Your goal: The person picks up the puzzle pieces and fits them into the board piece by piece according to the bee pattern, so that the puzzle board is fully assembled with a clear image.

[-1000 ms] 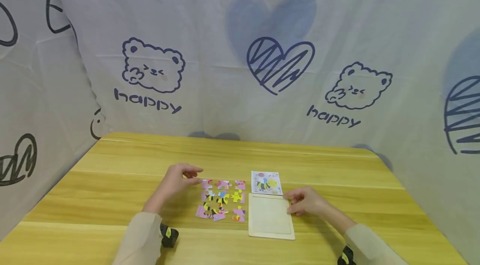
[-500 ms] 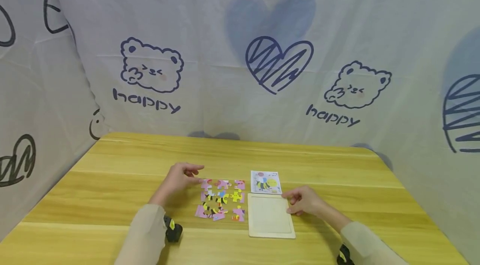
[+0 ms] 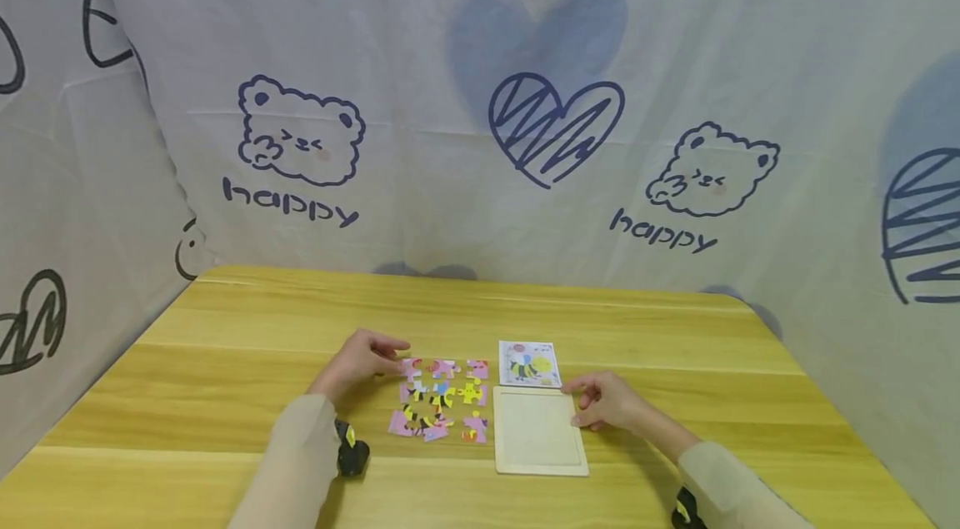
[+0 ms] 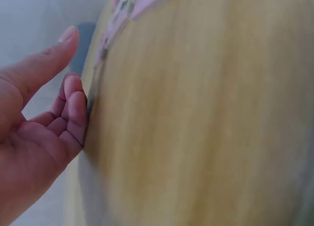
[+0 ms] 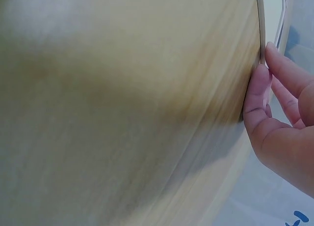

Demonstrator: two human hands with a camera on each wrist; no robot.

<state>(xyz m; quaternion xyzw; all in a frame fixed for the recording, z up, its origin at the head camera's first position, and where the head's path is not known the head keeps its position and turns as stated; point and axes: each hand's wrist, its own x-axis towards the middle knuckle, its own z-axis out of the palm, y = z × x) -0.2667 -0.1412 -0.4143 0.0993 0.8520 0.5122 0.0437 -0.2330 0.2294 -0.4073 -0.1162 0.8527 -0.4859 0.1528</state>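
Several loose jigsaw pieces [image 3: 472, 391] in pink, yellow and black lie on the table as a gapped block. My left hand [image 3: 365, 358] rests at their upper left, fingers loosely bent and holding nothing; in the left wrist view the palm and thumb show beside the pieces [image 4: 152, 1]. To the right of the pieces lies a shallow pale wooden puzzle tray [image 3: 540, 433] with a raised rim. My right hand [image 3: 609, 402] holds its upper right corner; the right wrist view shows thumb and fingertips right at the tray's edge [image 5: 260, 24].
A small picture card of a bee [image 3: 528, 364] lies just beyond the tray. The wood-grain table [image 3: 225, 329] is backed by a white curtain [image 3: 420, 54] with bears and hearts. A dark wrist device [image 3: 351, 452] sits by the left sleeve.
The view shifts slightly left across the frames. My left forearm has swung a little to the right while the hand stays by the pieces. My right hand, tray, card and pieces keep their places.
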